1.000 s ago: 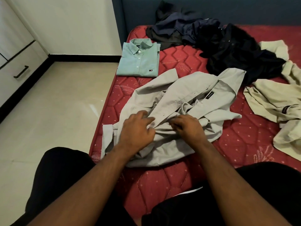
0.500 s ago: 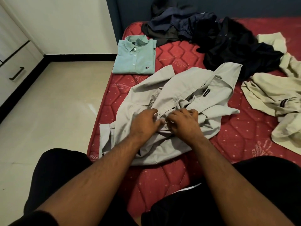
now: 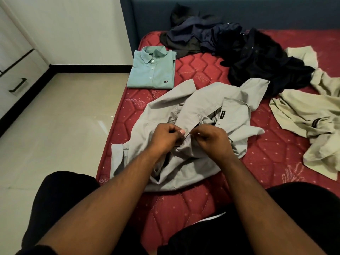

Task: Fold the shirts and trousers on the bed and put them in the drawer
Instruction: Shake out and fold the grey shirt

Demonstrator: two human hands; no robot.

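Grey shirt (image 3: 193,115), rumpled on the red bed (image 3: 266,162), is pinched at its front edges by curled fingers of left hand (image 3: 166,138) and right hand (image 3: 213,140), beyond it one folded green shirt (image 3: 152,70).

A grey shirt (image 3: 191,115) lies rumpled and open on the red bed (image 3: 266,162). A green shirt (image 3: 152,70) sits folded (collar up) near the bed's left edge. Dark clothes (image 3: 248,52) and beige garments (image 3: 309,115) lie heaped beyond.
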